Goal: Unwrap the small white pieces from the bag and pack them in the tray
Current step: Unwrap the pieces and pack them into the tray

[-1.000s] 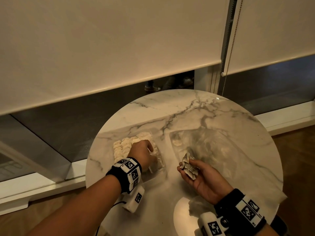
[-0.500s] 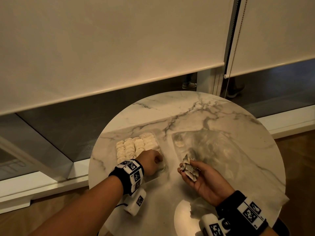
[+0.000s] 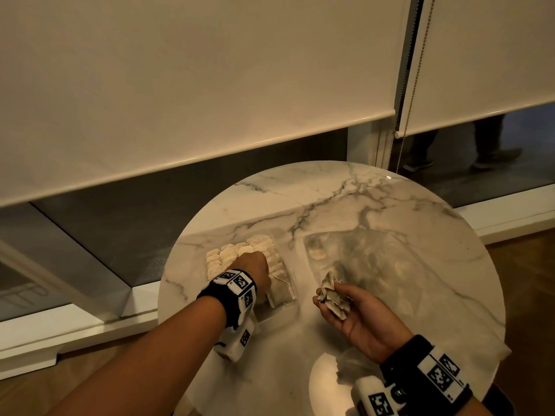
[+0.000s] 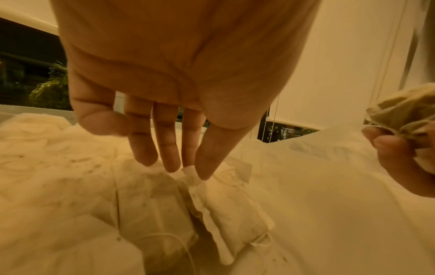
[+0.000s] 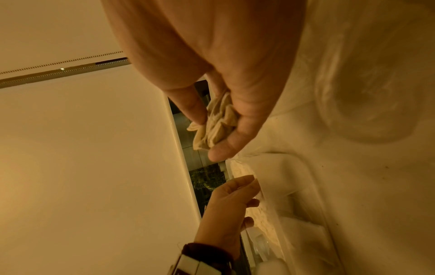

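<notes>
At the left of the round marble bench point(image 3: 345, 199) sits the tray point(image 3: 286, 291), its far and left parts filled with rows of small white pieces point(image 3: 228, 253) packed close together. The left hand point(image 3: 255, 265) reaches over the near-right part of the tray, back of the hand up; in the left wrist view its fingers point(image 4: 164, 148) point down, nearly straight, and the thumb and a fingertip pinch the small white tab point(image 4: 191, 174) of a pale sachet point(image 4: 226, 210) that lies among others with loose threads in the tray. A black band with black-and-white markers point(image 3: 237, 285) wraps that wrist. To the right of the tray, just off its near corner, the right hand point(image 3: 357, 316) is held palm up above the bench, its fingers curled round a crumpled bundle of beige wrappers point(image 3: 333, 295), which the thumb and fingertips grip. Farther right and beyond that hand, the clear plastic bag point(image 3: 390, 265) lies flat and wrinkled on the bench, stretching to the right edge, with one pale piece point(image 3: 316, 253) showing through near its far-left corner. Behind the bench hang cream roller blinds point(image 3: 180, 85) with a bead chain point(image 3: 411, 70) between them.
</notes>
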